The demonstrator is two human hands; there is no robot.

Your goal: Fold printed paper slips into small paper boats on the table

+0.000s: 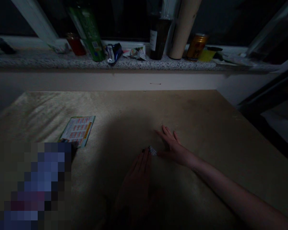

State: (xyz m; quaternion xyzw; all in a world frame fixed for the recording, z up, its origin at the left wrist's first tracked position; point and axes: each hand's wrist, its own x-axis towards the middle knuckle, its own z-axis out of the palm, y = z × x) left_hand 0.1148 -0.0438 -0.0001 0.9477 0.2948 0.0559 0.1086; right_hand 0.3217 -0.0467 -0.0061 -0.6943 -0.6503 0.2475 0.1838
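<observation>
My right hand (171,143) lies flat, fingers spread, on a beige cloth-covered table (206,127). My left hand (136,179) rests in shadow just left of it, dark-nailed fingertips pointing away from me. Between the two hands sits a small silvery scrap (153,150), touched by the left fingertips and the right thumb. It is too dim to tell whether either hand pinches it. A printed card with red and yellow blocks (78,130) lies flat to the left.
A speckled stone ledge (62,62) runs behind the table with a green bottle (88,32), a red jar (75,44), wrappers (114,52), a dark wine bottle (158,38), a pale tube (182,28) and a gold can (196,46). A blurred patch covers the lower left.
</observation>
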